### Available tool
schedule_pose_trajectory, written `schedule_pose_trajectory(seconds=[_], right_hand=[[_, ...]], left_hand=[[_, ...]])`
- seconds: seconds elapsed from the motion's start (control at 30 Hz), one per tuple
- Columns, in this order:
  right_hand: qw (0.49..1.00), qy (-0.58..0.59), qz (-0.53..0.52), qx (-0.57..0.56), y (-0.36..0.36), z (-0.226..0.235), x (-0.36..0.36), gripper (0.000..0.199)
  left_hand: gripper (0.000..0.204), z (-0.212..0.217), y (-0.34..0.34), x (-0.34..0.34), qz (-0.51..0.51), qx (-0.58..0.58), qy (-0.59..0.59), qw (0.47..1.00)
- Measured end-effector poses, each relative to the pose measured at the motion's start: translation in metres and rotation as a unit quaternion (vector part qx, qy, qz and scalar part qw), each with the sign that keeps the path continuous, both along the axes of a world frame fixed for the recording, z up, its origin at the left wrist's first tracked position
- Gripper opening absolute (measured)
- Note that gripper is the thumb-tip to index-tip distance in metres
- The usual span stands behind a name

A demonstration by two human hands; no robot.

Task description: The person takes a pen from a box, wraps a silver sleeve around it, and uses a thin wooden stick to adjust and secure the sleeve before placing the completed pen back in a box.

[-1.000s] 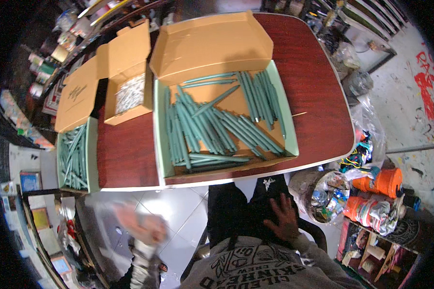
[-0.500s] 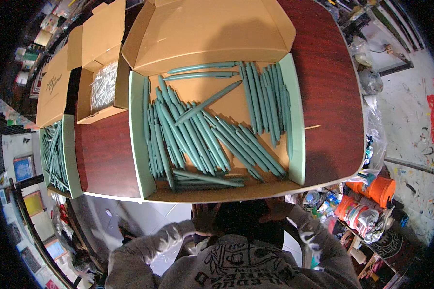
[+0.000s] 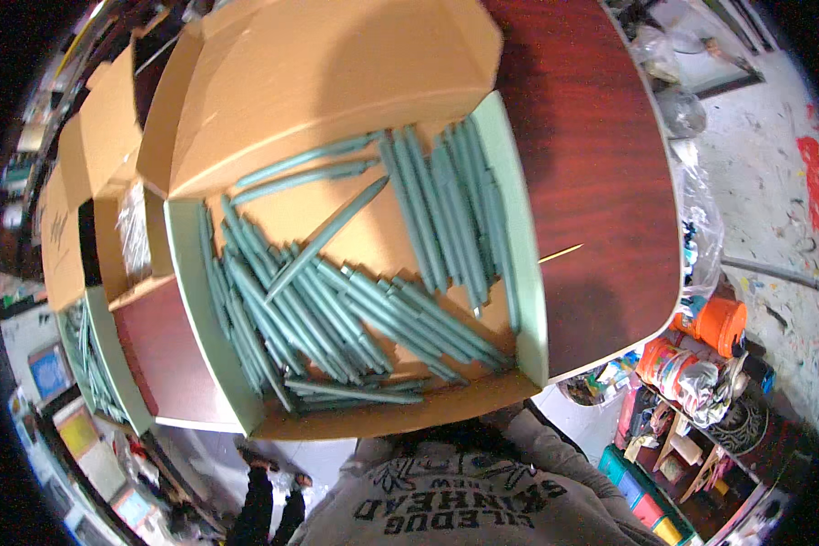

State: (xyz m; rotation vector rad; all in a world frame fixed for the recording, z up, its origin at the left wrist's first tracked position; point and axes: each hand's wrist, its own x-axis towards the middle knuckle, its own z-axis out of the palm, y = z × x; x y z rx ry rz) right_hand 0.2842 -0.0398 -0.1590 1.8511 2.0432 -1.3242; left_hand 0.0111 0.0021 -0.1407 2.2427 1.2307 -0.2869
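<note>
Grey sweatshirt fabric (image 3: pixel 446 496) fills the lower middle of the frame, and neither hand shows: both arms run under the table edge or behind the near wall of the box, so whether the fingers are apart, together or clamped on anything cannot be told. Directly beyond the chest stands a large cardboard box (image 3: pixel 400 414) with pale green side walls, resting on a dark red-brown table (image 3: pixel 601 182). Its floor is covered with long teal pens (image 3: pixel 337 309); most lie slanted in a dense layer at centre left, a tidier group runs lengthwise along the right wall, and one lies crosswise on top. To work this pile cleanly, judging from the layout, take the top crosswise pen first, grip near mid-length, and lift along the axis so neighbours do not roll. A thin yellow stick (image 3: pixel 560 253) lies on the table just beside the right wall. At left, a smaller box (image 3: pixel 132 227) holds clear-wrapped items, and a narrow green tray (image 3: pixel 96 355) holds more teal pens. The lid flap (image 3: pixel 328 82) stands open at upper centre.
</note>
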Motion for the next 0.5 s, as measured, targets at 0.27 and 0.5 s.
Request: schedule_pose_trajectory(seconds=[0.27,0.5], right_hand=[[0.995,-0.045,-0.076,0.037,0.016,-0.017,-0.021,0.092],[0.982,-0.085,-0.149,0.081,0.026,-0.053,0.025,0.090]], left_hand=[[0.093,-0.018,0.032,0.015,0.020,0.038,-0.023,0.999],[0.087,-0.051,0.086,0.028,0.036,0.088,-0.035,0.995]])
